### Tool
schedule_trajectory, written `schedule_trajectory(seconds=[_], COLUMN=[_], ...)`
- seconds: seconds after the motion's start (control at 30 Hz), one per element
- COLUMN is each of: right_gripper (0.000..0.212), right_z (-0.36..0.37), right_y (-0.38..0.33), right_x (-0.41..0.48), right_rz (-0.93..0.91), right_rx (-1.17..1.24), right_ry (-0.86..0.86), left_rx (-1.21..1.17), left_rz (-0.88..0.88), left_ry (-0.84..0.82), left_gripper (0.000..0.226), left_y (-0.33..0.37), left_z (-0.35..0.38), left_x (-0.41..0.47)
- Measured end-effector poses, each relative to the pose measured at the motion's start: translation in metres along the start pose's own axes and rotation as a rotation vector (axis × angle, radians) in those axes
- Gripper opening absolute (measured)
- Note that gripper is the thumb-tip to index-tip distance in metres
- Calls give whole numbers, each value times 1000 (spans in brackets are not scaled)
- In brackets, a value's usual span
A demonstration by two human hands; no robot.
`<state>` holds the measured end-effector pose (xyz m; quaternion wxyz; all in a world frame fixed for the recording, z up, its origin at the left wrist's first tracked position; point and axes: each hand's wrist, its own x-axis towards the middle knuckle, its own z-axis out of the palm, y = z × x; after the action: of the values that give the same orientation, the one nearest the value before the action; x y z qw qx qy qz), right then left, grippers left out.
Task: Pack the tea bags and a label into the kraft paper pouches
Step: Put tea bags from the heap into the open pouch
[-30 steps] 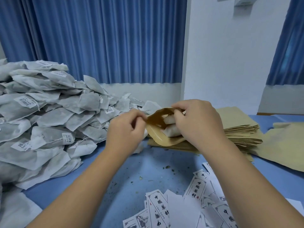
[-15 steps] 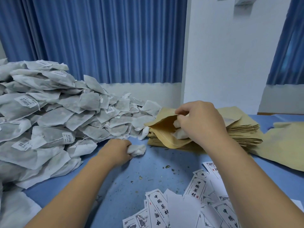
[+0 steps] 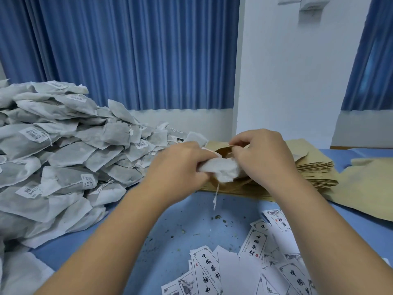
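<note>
My left hand (image 3: 180, 167) grips a white tea bag (image 3: 221, 170) and holds it at the mouth of a kraft paper pouch (image 3: 221, 150). The bag's string dangles below it toward the table. My right hand (image 3: 263, 156) pinches the pouch's upper edge and keeps the mouth open, above a stack of flat kraft pouches (image 3: 314, 171). A large heap of tea bags (image 3: 63, 150) lies to the left. Printed labels (image 3: 255, 262) are scattered at the front right.
The blue table (image 3: 180, 226) carries tea crumbs between my arms. More kraft paper (image 3: 365, 186) lies at the far right. Blue curtains (image 3: 127, 52) and a white wall (image 3: 287, 71) stand behind the table.
My left hand has come up from the table beside the heap with a tea bag and brought it to the pouch mouth. My right hand has shifted its hold to the pouch's upper edge.
</note>
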<state>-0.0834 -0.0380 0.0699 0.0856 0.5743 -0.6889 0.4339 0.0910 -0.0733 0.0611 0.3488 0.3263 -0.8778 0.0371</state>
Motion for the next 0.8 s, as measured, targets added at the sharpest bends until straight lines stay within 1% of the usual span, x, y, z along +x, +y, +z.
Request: schedule_trajectory(seconds=[0.13, 0.2, 0.27, 0.37, 0.43, 0.5, 0.63, 0.73, 0.8], right_gripper=[21, 22, 22, 22, 22, 21, 20, 20, 20], right_z=[1, 1, 1, 2, 4, 5, 4, 2, 1], right_y=[-3, -5, -7, -7, -6, -6, -7, -9, -12], right_x=[-1, -1, -1, -2, -3, -3, -2, -4, -5], right_rz=[-21, -44, -61, -85, -95, -94, -105, -123, -103], right_rx=[7, 16, 38, 38, 36, 39, 56, 66, 91], right_ry=[26, 38, 60, 56, 31, 7, -12, -34, -47], left_rx=[90, 75, 34, -31, -63, -140, -284, -344, -414], left_rz=[78, 141, 195, 177, 136, 133, 95, -30, -102], left_ry=[157, 246, 259, 167, 48, -46, -126, -168, -202], left_gripper=[34, 26, 16, 6, 8, 15, 19, 16, 21], left_y=[15, 18, 18, 18, 17, 15, 12, 9, 5], left_z=[30, 38, 40, 44, 49, 53, 53, 51, 47], left_x=[-10, -10, -8, -6, -6, -5, -3, -2, -2])
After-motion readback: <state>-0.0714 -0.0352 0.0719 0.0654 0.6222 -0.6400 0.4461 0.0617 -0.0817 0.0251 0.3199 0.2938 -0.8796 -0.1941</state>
